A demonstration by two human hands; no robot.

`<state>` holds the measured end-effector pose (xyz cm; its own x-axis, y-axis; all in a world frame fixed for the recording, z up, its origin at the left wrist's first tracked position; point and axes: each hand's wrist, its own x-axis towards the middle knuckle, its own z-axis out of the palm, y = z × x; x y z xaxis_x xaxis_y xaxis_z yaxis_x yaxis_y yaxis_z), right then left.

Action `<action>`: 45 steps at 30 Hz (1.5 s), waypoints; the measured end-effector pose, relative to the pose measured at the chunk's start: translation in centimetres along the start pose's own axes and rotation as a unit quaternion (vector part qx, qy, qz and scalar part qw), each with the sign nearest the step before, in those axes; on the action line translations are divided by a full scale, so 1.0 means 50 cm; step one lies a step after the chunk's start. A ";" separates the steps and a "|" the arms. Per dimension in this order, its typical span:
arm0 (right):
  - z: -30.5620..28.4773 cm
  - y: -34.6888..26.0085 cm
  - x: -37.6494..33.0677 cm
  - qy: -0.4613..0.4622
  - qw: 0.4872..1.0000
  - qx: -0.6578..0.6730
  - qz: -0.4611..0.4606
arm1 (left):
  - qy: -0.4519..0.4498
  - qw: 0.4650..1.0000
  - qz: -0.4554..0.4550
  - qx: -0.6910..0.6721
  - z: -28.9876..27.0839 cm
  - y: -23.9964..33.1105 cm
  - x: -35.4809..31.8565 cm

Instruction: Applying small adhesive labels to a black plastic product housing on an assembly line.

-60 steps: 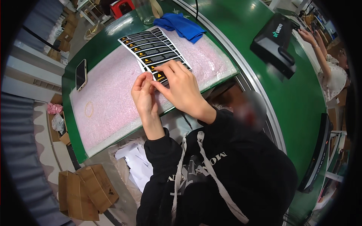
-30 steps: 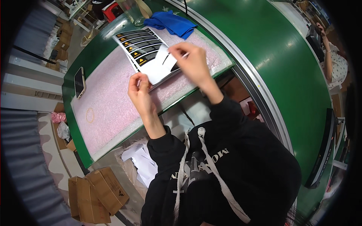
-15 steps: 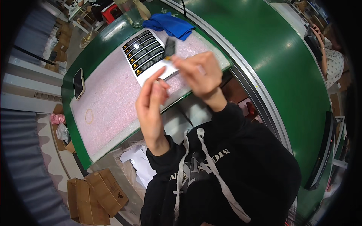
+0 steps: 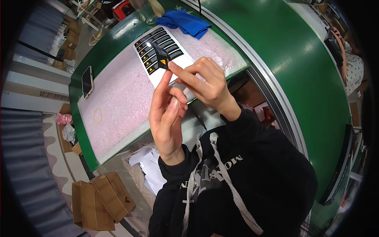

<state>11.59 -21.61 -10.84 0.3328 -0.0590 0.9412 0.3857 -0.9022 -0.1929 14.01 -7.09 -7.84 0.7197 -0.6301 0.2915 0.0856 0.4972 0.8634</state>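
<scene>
Thumb and index finger of my right hand (image 4: 207,85) pinch the lower end of a black warning label (image 4: 160,57) with a yellow triangle on it. The label stands up from the fingertips, bent, its upper end raised over a sheet of similar labels (image 4: 179,59). My left hand (image 4: 166,118) has its index finger stretched up, its tip at the label's lower end. Its thumb and other fingers are curled together; whether anything is between them is hidden. The sheet, white where labels are absent, lies on a pinkish padded mat (image 4: 118,87) just beyond my hands.
A blue cloth (image 4: 185,23) and a glass jar (image 4: 148,12) are at the mat's far end. On the left edge lies a phone (image 4: 87,81), and nearer a rubber band (image 4: 97,115). A metal rail (image 4: 272,94) borders the green surface at right; cardboard (image 4: 100,201) is below left.
The label has swung left and down from upright over the sheet's right side. My left index finger has come up to its lower end, and my right fingers have moved slightly left.
</scene>
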 end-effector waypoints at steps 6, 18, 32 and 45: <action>0.000 0.018 -0.013 0.129 0.990 -0.059 0.011 | 0.035 0.999 -0.002 0.010 0.010 0.001 -0.014; -0.032 0.001 -0.003 -0.012 0.997 0.026 0.074 | 0.089 0.982 0.076 0.151 -0.020 -0.010 -0.013; -0.015 0.076 -0.049 -0.016 0.979 -0.152 0.133 | 0.221 0.845 0.189 0.449 -0.147 -0.103 0.059; 0.040 0.132 -0.116 -0.129 0.968 -0.089 0.195 | 0.096 0.787 0.124 0.596 -0.180 -0.157 0.060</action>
<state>13.93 -26.39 -18.12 0.6357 -0.3224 0.7014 0.0409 -0.8933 -0.4476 21.68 -7.52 -17.46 0.7125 -0.4434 0.5438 -0.6999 -0.3942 0.5956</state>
